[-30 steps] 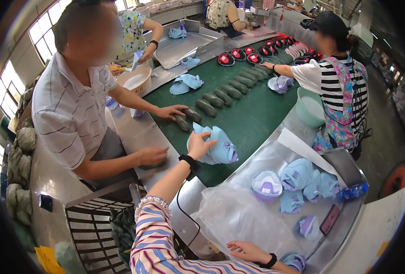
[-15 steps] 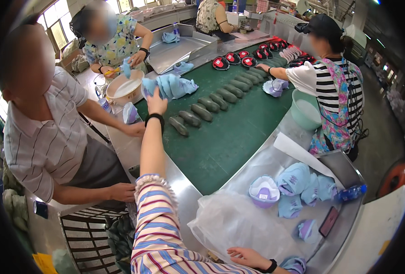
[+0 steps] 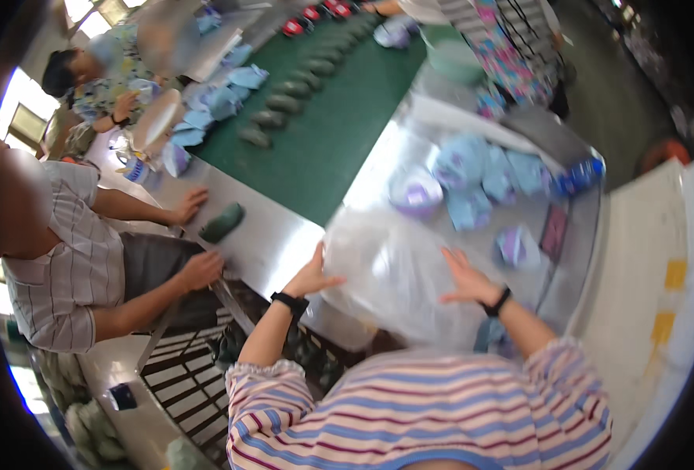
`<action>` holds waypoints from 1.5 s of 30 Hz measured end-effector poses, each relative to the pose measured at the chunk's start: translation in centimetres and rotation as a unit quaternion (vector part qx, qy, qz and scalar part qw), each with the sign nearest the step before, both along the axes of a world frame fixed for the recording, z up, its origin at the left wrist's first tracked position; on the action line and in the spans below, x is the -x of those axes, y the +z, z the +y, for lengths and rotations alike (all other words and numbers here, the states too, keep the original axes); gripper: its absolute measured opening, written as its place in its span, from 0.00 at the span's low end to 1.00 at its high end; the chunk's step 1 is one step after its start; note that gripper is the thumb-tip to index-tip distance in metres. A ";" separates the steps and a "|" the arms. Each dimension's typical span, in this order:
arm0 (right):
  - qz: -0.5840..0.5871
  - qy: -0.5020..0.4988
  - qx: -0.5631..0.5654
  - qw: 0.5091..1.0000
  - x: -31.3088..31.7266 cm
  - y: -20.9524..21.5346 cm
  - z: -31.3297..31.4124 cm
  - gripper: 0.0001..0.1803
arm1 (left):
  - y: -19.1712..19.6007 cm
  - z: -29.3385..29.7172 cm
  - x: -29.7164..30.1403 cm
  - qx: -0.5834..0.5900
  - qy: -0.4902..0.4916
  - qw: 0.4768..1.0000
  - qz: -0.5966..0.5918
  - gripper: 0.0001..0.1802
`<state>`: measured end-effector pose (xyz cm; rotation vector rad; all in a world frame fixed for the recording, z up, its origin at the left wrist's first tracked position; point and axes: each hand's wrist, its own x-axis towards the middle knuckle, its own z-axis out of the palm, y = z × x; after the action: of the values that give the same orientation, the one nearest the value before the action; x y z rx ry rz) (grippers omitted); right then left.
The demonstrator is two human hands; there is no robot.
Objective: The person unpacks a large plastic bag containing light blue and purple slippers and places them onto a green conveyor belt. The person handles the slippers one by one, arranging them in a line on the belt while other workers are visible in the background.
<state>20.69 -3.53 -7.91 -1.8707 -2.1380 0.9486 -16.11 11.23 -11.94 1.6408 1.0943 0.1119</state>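
Note:
A crumpled clear plastic bag [image 3: 394, 274] lies on the metal worktop in front of me. My left hand [image 3: 313, 274] is at its left side with the thumb and fingers apart. At its right side my right hand [image 3: 470, 280] is spread as well; both hands seem to touch the plastic, though blur hides the exact contact. Just beyond the right hand are light-blue fabric pieces [image 3: 466, 176] like shoe uppers, a white-and-purple cupped piece [image 3: 415, 190] and a smaller purple-and-blue piece [image 3: 511, 245].
A green conveyor belt [image 3: 316, 164] carries a row of dark green shoe lasts [image 3: 284, 103]. One loose last [image 3: 222, 223] lies by a co-worker's hand [image 3: 190, 205] at left. A black crate [image 3: 186, 384] stands below. A blue bottle [image 3: 578, 178] and dark red phone-like object [image 3: 554, 229] lie right.
My left hand has left the blue pieces on the belt and come back to the bag. My right hand has moved up beside it. A loose last now lies by the left co-worker. My view has shifted.

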 end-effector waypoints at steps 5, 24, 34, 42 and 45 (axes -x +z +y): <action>-0.046 -0.030 0.114 0.992 3.3 -1.6 0.8 0.38 | 1.2 -0.7 -1.3 -0.114 0.135 0.981 0.082 0.22; 0.286 0.293 -0.238 0.881 15.6 18.2 -6.9 0.31 | 16.1 -21.4 -0.5 -0.282 0.295 0.876 -0.256 0.26; 0.170 0.273 -0.267 0.909 25.8 15.3 -11.7 0.46 | 15.7 -26.8 7.4 0.102 0.171 0.878 -0.435 0.25; 0.220 -0.096 -0.288 0.927 22.2 10.6 -19.6 0.23 | 19.6 -30.3 9.2 -0.439 -0.040 0.881 -0.172 0.35; 0.399 -0.177 -0.274 0.857 23.4 10.3 -21.5 0.16 | 18.1 -31.0 8.0 -0.370 -0.132 0.892 -0.224 0.59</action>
<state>-2.72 -25.02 2.40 -1.2052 -1.3061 0.7300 -24.08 -19.73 6.19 2.2659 0.4677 0.7687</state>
